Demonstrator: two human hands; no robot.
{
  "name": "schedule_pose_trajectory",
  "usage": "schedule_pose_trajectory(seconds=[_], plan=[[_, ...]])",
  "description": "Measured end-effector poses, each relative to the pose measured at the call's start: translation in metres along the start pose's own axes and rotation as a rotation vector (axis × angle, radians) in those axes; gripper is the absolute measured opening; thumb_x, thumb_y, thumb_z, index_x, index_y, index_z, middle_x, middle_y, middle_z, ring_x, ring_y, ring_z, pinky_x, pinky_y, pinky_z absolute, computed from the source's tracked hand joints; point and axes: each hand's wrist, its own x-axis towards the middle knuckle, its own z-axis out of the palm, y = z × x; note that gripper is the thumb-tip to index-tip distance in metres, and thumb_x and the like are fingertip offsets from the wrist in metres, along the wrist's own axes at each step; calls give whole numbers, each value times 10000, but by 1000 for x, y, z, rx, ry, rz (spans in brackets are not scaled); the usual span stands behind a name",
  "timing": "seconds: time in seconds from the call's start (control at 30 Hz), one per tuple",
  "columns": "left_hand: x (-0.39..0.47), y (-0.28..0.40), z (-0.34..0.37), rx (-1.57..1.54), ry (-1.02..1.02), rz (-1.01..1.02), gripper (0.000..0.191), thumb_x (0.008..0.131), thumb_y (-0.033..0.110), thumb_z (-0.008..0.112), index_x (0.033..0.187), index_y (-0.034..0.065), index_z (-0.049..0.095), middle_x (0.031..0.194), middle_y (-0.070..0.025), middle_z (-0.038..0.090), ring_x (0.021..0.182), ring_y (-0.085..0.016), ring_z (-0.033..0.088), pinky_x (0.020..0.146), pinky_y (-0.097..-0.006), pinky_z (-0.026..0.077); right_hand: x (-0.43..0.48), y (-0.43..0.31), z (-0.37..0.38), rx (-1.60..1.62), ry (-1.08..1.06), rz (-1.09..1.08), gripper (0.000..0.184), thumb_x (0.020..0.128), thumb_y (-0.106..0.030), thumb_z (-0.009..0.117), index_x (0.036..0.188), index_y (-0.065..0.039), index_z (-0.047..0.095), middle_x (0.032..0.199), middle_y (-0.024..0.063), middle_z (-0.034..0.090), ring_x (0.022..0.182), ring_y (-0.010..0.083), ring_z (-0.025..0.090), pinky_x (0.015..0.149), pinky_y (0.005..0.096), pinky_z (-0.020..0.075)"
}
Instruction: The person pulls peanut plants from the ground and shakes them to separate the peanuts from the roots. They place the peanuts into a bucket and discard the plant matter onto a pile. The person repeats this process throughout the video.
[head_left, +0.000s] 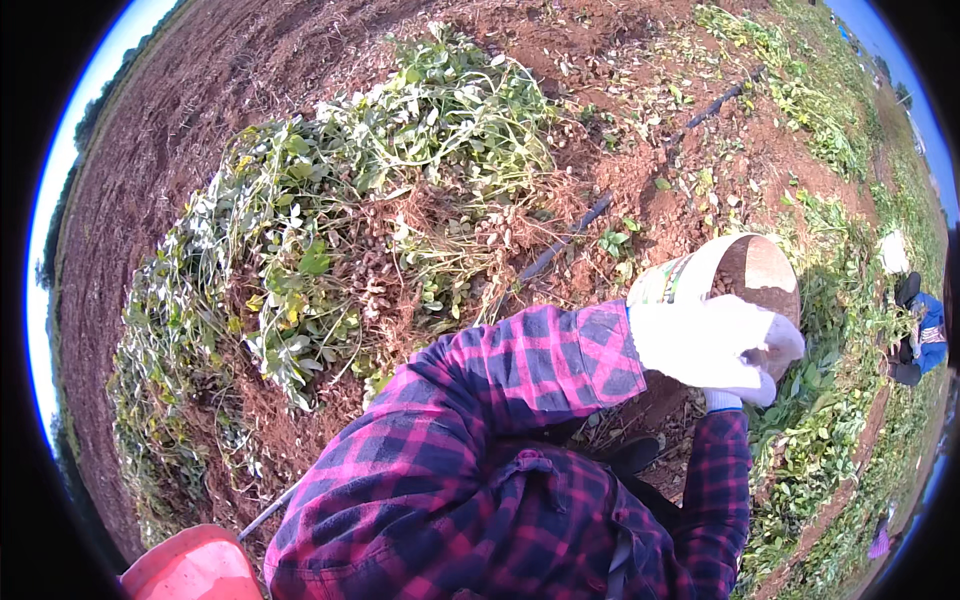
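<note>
My left hand (705, 345), in a white knitted glove washed out by sunlight, reaches across the mouth of a pale plastic bucket (667, 277). Its fingers curl, but what lies between them cannot be made out. Only the cuff of my right hand (722, 401) shows, below the left; the left glove hides its fingers. The bucket is tilted with its mouth to the right, and a few peanuts (723, 283) show inside. To the left lies a long heap of uprooted peanut plants (330, 202), with pods in clusters (371, 289) among the roots.
A black hose (566, 244) runs across the reddish soil beside the heap. A red plastic object (191, 566) stands at lower left. Leafy plants (817, 442) grow on the right, where a person in blue (928, 337) is at the edge of view.
</note>
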Motion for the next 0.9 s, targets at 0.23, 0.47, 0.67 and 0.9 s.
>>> schedule_pose_trajectory(seconds=[0.23,0.47,0.67,0.9], plan=[[-178,-208,-172,-155,1143,-759,736,941,296,758,1495,-41,411,1270,-133,596,1110,-195,585,992,-317,470,2,-3,18,-553,-164,396,492,964,-396,562,1328,-73,635,1216,211,691,1042,432,682,905,523,535],[-266,-287,-255,-412,1538,-791,958,832,218,856,1542,44,237,1016,-113,617,742,-169,626,579,-316,523,0,-7,24,-541,-78,363,525,936,-439,603,1300,-64,649,1220,192,699,1018,427,698,896,517,545],[-263,-303,-282,-375,1471,-928,367,953,259,702,665,147,503,516,17,400,422,-136,419,415,-276,333,-2,-7,23,-539,-37,348,509,917,-438,632,1275,-78,663,1192,188,705,979,436,700,865,524,550],[-253,-292,-223,-603,797,-1116,281,990,352,691,917,87,632,737,-9,603,530,-100,512,499,-266,446,-2,-10,26,-536,14,280,473,951,-435,621,1226,-56,687,1134,174,723,957,398,711,834,492,562]])
